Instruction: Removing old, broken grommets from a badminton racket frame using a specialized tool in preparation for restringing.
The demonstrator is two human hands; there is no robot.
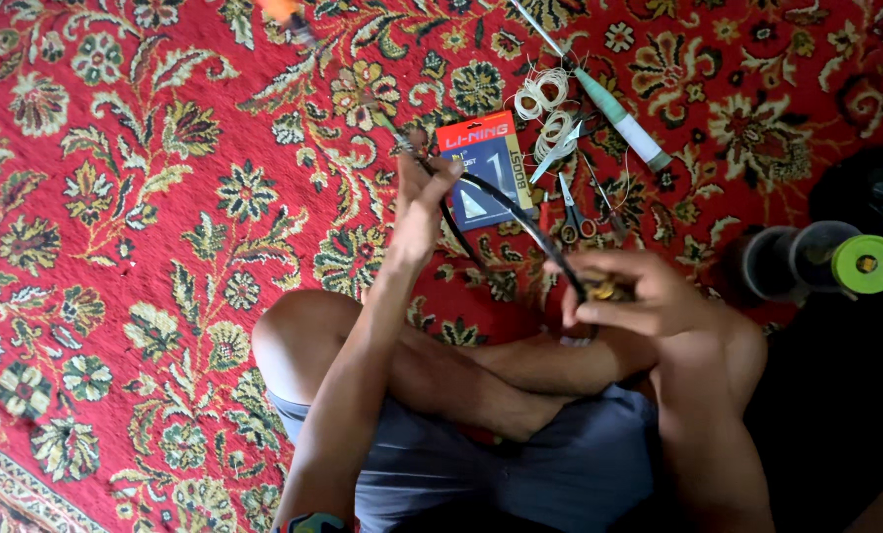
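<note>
A person sits cross-legged on a red floral carpet [116, 197], both hands on a dark racket frame [511, 212]. The left hand [420, 192] is raised, its grip pinched on the frame's thin rim. The right hand [629, 291] is clenched around the frame's lower end, just above the knee. Beyond the left grip lies a flat blue and orange packet [489, 168]. Past the right grip lie scissors [572, 212], coils of white string [545, 109] and a racket handle [619, 118] wrapped in pale green. To the right of the right grip stands a spool with a green cap [866, 264].
</note>
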